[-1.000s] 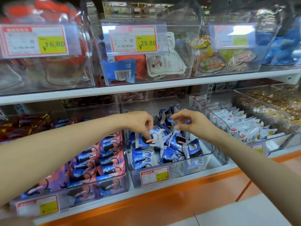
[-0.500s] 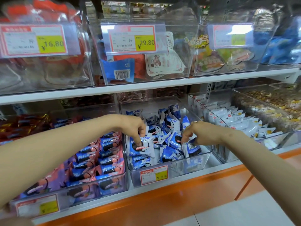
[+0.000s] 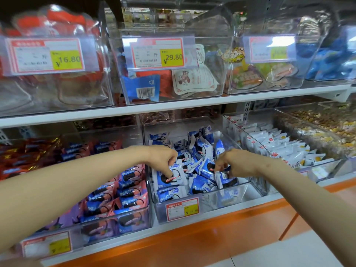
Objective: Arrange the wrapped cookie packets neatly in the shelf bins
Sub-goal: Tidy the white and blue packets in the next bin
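Inside the middle bin (image 3: 237, 197), we are pinching cookie packets (image 3: 170, 180), left hand (image 3: 161, 158) and right hand (image 3: 236, 162) curled; tugging risks toppling the heap (image 3: 202, 149).

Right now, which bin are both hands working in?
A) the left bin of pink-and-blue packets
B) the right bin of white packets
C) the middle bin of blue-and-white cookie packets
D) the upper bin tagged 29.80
C: the left hand and right hand both reach into the middle bin, fingers curled onto the blue-and-white cookie packets.
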Motion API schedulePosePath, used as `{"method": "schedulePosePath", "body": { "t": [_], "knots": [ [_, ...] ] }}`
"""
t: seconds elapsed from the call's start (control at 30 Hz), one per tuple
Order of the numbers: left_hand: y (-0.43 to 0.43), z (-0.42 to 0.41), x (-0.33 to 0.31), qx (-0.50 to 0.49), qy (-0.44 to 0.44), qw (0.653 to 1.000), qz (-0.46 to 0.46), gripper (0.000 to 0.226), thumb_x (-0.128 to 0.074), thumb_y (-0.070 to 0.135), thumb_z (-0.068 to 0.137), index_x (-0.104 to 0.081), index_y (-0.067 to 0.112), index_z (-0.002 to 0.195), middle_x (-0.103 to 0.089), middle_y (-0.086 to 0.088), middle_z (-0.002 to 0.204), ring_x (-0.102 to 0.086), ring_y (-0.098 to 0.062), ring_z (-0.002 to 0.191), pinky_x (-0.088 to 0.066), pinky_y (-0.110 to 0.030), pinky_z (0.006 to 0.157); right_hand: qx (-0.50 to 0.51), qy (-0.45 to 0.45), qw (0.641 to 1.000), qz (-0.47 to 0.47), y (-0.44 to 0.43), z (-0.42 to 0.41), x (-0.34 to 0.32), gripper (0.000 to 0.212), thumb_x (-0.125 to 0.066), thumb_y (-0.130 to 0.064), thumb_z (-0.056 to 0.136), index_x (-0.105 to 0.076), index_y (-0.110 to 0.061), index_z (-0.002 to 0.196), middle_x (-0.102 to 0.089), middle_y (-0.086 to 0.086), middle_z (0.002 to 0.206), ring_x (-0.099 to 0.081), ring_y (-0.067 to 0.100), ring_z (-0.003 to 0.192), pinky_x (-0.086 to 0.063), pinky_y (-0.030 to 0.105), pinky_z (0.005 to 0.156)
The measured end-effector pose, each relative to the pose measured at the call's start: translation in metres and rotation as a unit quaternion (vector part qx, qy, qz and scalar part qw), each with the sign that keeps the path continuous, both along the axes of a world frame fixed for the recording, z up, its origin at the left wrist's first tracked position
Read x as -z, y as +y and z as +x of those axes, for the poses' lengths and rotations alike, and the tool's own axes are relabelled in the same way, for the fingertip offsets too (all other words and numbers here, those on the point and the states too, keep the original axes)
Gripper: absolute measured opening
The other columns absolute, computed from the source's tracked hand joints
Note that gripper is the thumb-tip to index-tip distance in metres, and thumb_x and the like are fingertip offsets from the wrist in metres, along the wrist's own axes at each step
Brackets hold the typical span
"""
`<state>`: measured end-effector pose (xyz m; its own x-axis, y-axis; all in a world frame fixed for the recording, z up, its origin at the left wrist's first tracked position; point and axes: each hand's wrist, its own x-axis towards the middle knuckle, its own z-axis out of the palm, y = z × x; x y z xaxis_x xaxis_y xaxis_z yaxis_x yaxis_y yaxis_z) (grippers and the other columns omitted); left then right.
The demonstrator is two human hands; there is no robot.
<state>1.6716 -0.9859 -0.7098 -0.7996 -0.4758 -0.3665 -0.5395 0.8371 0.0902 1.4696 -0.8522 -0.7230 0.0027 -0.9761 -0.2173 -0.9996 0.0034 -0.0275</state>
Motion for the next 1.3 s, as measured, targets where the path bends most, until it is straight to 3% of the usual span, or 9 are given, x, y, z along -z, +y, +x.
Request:
{"method": "schedulePosePath", "body": {
  "t": [0.27, 0.4, 0.53, 0.77, 0.87, 0.97, 1.07, 1.17, 1.3],
  "knots": [
    [0.001, -0.005, 0.004, -0.007, -0.031, 0.992, -0.119, 0.024, -0.069, 0.036, 0.080, -0.052, 0.020, 0.080, -0.048, 0.005, 0.082, -0.043, -0.014, 0.075, -0.028, -0.024, 0.051, -0.009, 0.027, 0.999, 0.031, -0.001, 0.001, 0.002, 0.053, -0.074, -0.016, 0.077, -0.058, -0.032, 0.125, -0.057, -0.006, 0.124, -0.052, 0.017, 0.110, -0.043, 0.028, 0.087],
    [-0.008, -0.006, -0.005, -0.017, -0.067, 0.997, -0.044, 0.021, -0.073, 0.030, 0.079, -0.055, 0.018, 0.076, -0.050, 0.008, 0.068, -0.043, -0.010, 0.063, -0.031, -0.023, 0.052, -0.009, 0.039, 0.999, 0.029, 0.000, 0.003, 0.002, 0.043, -0.073, -0.016, 0.077, -0.059, -0.025, 0.117, -0.058, -0.003, 0.119, -0.050, 0.017, 0.107, -0.045, 0.034, 0.090],
    [-0.006, -0.005, -0.002, -0.010, -0.059, 0.996, -0.072, 0.020, -0.074, 0.032, 0.077, -0.067, 0.016, 0.088, -0.060, 0.003, 0.083, -0.051, -0.014, 0.080, -0.036, -0.024, 0.063, -0.004, 0.025, 1.000, 0.011, 0.002, 0.003, 0.002, 0.035, -0.069, -0.012, 0.078, -0.059, -0.022, 0.110, -0.062, -0.001, 0.114, -0.053, 0.018, 0.103, -0.046, 0.034, 0.087],
    [0.007, -0.005, 0.006, 0.007, -0.063, 0.977, -0.201, 0.034, -0.072, 0.038, 0.078, -0.063, 0.011, 0.097, -0.056, -0.002, 0.112, -0.054, -0.021, 0.099, -0.039, -0.030, 0.068, 0.050, -0.298, 0.947, -0.107, 0.007, 0.008, -0.010, 0.029, -0.070, 0.005, 0.078, -0.055, -0.017, 0.089, -0.057, -0.004, 0.095, -0.053, -0.001, 0.054, -0.044, 0.020, 0.059],
    [0.008, -0.003, -0.002, -0.009, -0.047, 0.985, -0.168, 0.031, -0.070, 0.031, 0.080, -0.064, 0.012, 0.105, -0.060, -0.001, 0.110, -0.053, -0.018, 0.094, -0.039, -0.028, 0.068, 0.032, -0.426, 0.895, -0.127, 0.011, 0.010, -0.013, 0.031, -0.060, 0.016, 0.080, -0.059, -0.013, 0.090, -0.062, 0.001, 0.105, -0.062, 0.006, 0.063, -0.049, 0.016, 0.062],
    [0.011, -0.008, -0.008, -0.046, 0.147, 0.983, -0.104, 0.012, -0.055, 0.017, 0.091, -0.062, 0.014, 0.100, -0.064, 0.000, 0.107, -0.056, -0.016, 0.094, -0.043, -0.029, 0.073, 0.025, -0.527, 0.840, -0.124, 0.011, 0.008, -0.015, 0.021, -0.059, -0.008, 0.076, -0.066, -0.015, 0.094, -0.063, 0.003, 0.116, -0.061, 0.016, 0.102, -0.048, 0.022, 0.081],
    [0.020, -0.017, -0.014, -0.109, 0.319, 0.939, 0.067, 0.019, -0.052, 0.022, 0.095, -0.058, 0.013, 0.110, -0.061, 0.000, 0.104, -0.056, -0.015, 0.095, -0.045, -0.030, 0.085, 0.054, -0.563, 0.808, -0.168, 0.008, 0.011, -0.015, 0.017, -0.067, -0.018, 0.080, -0.066, -0.013, 0.096, -0.065, 0.002, 0.105, -0.059, 0.010, 0.085, -0.045, 0.016, 0.070],
    [0.028, -0.024, -0.017, -0.150, 0.341, 0.888, 0.271, 0.030, -0.058, 0.026, 0.091, -0.050, 0.013, 0.117, -0.061, 0.000, 0.095, -0.059, -0.011, 0.085, -0.050, -0.022, 0.075, 0.061, -0.534, 0.819, -0.204, 0.002, 0.015, -0.012, 0.044, -0.070, 0.007, 0.077, -0.055, -0.023, 0.106, -0.058, -0.005, 0.113, -0.058, 0.002, 0.087, -0.046, 0.013, 0.061],
    [0.026, -0.023, -0.019, -0.156, 0.348, 0.857, 0.347, 0.039, -0.067, 0.008, 0.084, -0.049, 0.009, 0.118, -0.061, 0.002, 0.075, -0.058, -0.008, 0.067, -0.050, -0.014, 0.057, 0.104, -0.532, 0.812, -0.217, 0.001, 0.017, -0.010, 0.058, -0.073, 0.013, 0.068, -0.052, -0.020, 0.111, -0.057, 0.002, 0.109, -0.058, -0.003, 0.070, -0.046, 0.013, 0.059]
  ]
}}
